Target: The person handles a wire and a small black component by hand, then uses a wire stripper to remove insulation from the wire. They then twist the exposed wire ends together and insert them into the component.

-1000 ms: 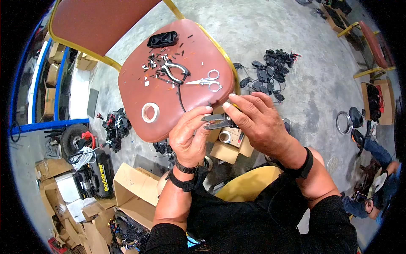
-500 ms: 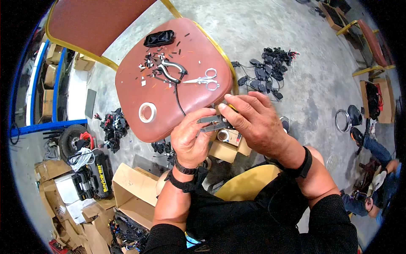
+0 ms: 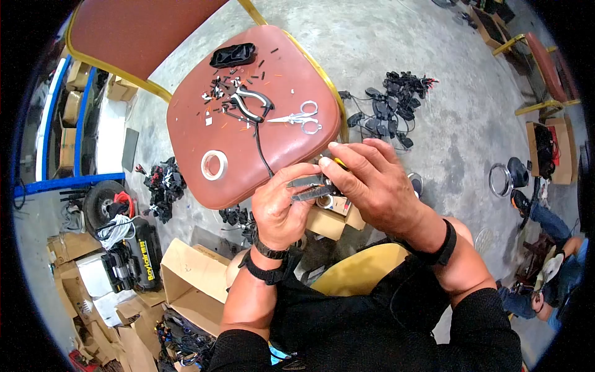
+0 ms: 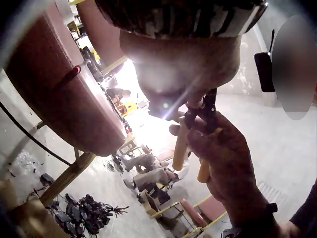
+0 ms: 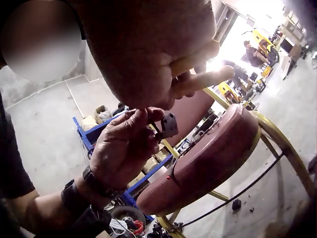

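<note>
My right hand (image 3: 379, 189) grips a wire stripper by its yellow handles (image 4: 181, 148), with the fingers bent over them. The stripper's flat grey jaws point left, across the thumb side of my left hand (image 3: 277, 208). In the right wrist view the grey stripper head (image 5: 169, 125), with small holes, sits at the left fingertips. There the left thumb and fingers pinch a thin dark wire (image 5: 155, 130); its far end is hidden. Both hands are held up just off the near edge of the red chair seat (image 3: 248, 180).
On the seat lie pliers (image 3: 253, 104), scissors (image 3: 300, 118), a tape roll (image 3: 214, 165), a black pouch (image 3: 233, 55) and scraps. A black cable (image 3: 260, 147) droops over its edge. Cable bundles (image 3: 396, 105) and an open cardboard box (image 3: 197, 273) are on the floor.
The stripper and right hand have shifted slightly left and down, so the jaws overlap more of my left palm. The left hand keeps its pinch; the chair things lie unmoved.
</note>
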`<state>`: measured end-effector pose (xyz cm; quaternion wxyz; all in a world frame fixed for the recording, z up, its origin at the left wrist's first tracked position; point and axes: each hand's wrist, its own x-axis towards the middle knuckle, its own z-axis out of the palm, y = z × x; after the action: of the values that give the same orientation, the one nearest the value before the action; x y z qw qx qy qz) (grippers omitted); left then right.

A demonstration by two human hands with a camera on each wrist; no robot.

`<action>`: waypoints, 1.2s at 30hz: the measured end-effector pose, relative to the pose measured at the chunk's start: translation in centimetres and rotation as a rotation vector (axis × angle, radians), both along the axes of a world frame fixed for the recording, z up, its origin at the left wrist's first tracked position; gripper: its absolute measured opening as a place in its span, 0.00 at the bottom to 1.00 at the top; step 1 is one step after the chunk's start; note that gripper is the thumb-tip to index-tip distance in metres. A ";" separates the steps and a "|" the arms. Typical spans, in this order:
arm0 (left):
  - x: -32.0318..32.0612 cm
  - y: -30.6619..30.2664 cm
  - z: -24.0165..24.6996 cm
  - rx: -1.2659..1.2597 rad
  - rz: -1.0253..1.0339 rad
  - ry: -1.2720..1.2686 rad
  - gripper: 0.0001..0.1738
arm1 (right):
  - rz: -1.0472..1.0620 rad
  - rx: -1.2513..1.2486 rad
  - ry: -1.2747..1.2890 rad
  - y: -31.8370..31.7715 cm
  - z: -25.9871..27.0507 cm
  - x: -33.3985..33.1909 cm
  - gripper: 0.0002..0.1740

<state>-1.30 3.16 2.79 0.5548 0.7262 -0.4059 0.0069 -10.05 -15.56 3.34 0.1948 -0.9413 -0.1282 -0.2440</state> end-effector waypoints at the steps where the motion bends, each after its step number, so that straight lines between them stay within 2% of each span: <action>1: 0.0 0.0 0.0 -0.001 0.001 -0.010 0.12 | 0.002 -0.010 -0.011 0.0 -0.1 0.0 0.28; 14: 0.0 0.2 0.4 0.026 0.020 -0.007 0.09 | 0.039 0.019 -0.037 0.0 0.0 0.4 0.29; 18: 0.1 0.3 0.3 0.056 0.018 0.082 0.07 | 0.036 0.066 -0.026 0.0 -0.2 0.6 0.28; 24: 0.1 -0.4 -1.4 -0.005 -0.013 0.365 0.05 | 0.082 0.362 0.191 -0.3 -1.7 0.5 0.30; 27: -0.5 -0.8 -0.7 -0.034 0.043 0.586 0.05 | 0.130 0.537 0.276 -0.5 -1.8 0.3 0.30; 32: -0.7 -0.8 -1.4 -0.040 0.095 0.552 0.05 | 0.164 0.694 0.357 -0.4 -2.1 0.2 0.30; 36: -0.6 -0.9 -1.3 -0.041 0.105 0.477 0.04 | 0.154 0.715 0.372 -0.3 -2.4 0.1 0.30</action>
<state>-1.92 2.24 1.45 0.6487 0.7158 -0.2249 -0.1278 -9.91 -15.86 0.94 0.5471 -0.8302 -0.0678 -0.0833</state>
